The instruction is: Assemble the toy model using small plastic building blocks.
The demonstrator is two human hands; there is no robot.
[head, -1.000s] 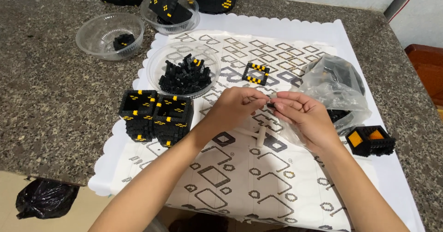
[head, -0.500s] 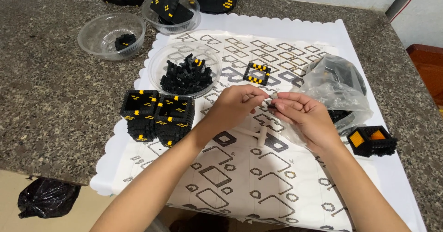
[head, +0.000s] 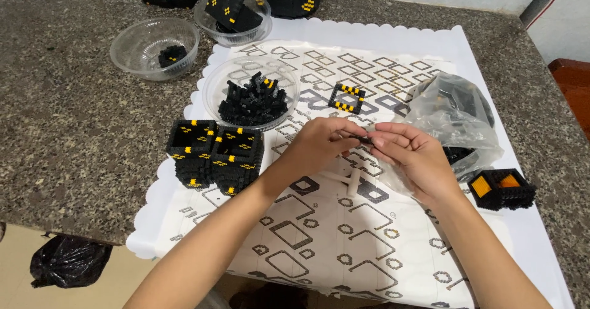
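Both hands meet over the middle of the white patterned paper sheet on the speckled grey stone desk. The left hand and right hand each pinch one end of a tiny black building-brick piece, fingers narrow and closed on it; the piece is too small to make out further.

Just beyond the hands, a clear plastic bowl holds a heap of small black bricks with a few yellow ones. Further left, a second clear bowl holds only a small black clump, and a third clear bowl at the top holds a black panel with yellow dots. A crumpled clear plastic bag with dark pieces inside lies beside the right hand.

Left of the forearm stands a cluster of black-and-yellow brick cubes; a small black brick box with orange inside sits at the right.
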